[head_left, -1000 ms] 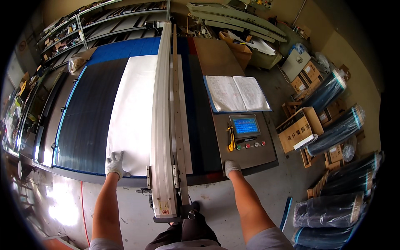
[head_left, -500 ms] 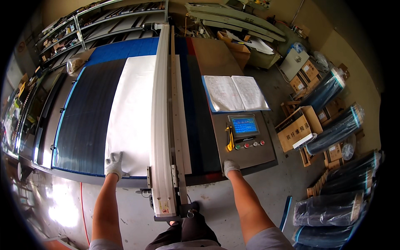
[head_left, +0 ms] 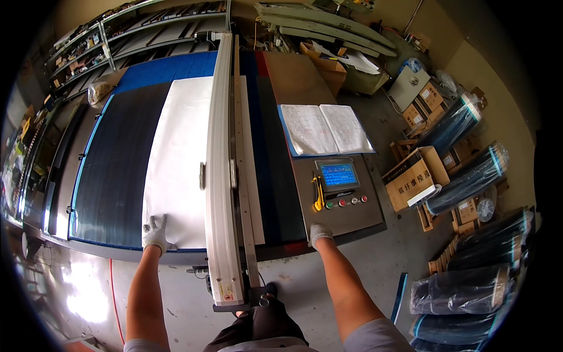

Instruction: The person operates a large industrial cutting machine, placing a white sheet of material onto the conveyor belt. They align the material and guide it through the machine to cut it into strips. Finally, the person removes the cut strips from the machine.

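My left hand point(head_left: 155, 233), in a pale knit glove, lies with fingers spread on the near left corner of a white sheet point(head_left: 179, 146). That sheet lies over a dark striped sheet point(head_left: 120, 170) on a long table. A pale metal beam point(head_left: 220, 129) crosses above the white sheet, with a small metal carriage plate point(head_left: 203, 175) about halfway along. My right hand point(head_left: 320, 233), gloved too, rests at the near edge of the brown control panel point(head_left: 358, 220); its fingers are hard to make out. Beyond it are a yellow cutter point(head_left: 318, 196) and a lit touchscreen point(head_left: 337, 174).
An open notebook point(head_left: 325, 129) lies beyond the screen, and several round buttons point(head_left: 342, 203) sit below it. Plastic-wrapped dark rolls point(head_left: 460, 290) and cardboard boxes point(head_left: 415, 179) stand at the right. Shelves point(head_left: 152, 29) line the far left. The beam's near end point(head_left: 229, 299) juts out toward my legs.
The carriage plates have slid along the beam, from its near part to around the middle. Both hands stay in the same places; the whole view has shifted slightly.
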Demonstrator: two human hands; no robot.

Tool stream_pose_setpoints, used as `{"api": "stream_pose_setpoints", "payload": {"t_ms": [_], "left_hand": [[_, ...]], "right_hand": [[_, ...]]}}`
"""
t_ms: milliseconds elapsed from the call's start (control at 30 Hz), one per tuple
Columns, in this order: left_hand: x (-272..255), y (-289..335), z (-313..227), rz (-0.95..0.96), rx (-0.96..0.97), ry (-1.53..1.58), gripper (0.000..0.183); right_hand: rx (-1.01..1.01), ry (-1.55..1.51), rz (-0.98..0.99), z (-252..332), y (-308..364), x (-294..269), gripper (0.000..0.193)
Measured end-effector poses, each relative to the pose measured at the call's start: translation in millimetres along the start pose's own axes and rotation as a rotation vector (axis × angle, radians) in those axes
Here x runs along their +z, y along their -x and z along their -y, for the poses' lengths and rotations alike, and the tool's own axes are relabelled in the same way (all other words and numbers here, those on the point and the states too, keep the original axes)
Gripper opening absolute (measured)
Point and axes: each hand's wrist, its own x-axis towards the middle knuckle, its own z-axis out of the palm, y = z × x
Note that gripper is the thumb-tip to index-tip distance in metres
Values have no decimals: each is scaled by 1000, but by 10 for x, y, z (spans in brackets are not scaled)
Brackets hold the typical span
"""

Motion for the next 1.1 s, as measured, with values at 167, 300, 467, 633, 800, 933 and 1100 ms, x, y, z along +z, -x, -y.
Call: {"api": "stream_pose_setpoints", "payload": {"t_ms": [167, 300, 467, 633, 800, 933, 1100], "left_hand": [[14, 7, 19, -4, -7, 9, 131], [15, 1, -6, -5, -3, 15, 132], [4, 14, 4, 3, -14, 12, 132], [-36, 64, -30, -7, -5, 15, 132], [-35, 60, -40, -5, -11, -7, 131], [-38, 45, -31, 1, -6, -11, 131], [-78, 81, -54, 8, -12, 2, 131]], "right_hand": [[-29, -6, -10, 20, 55, -35, 55], [-23, -30, -58, -22, 45, 11, 55], [-17, 14, 32, 62, 218, -196, 47], [20, 26, 67, 79, 230, -249, 48], [41, -3, 99, 66, 170, -223, 51], [20, 3, 66, 41, 122, -159, 51], [-2, -30, 45, 33, 136, -163, 54]]}}
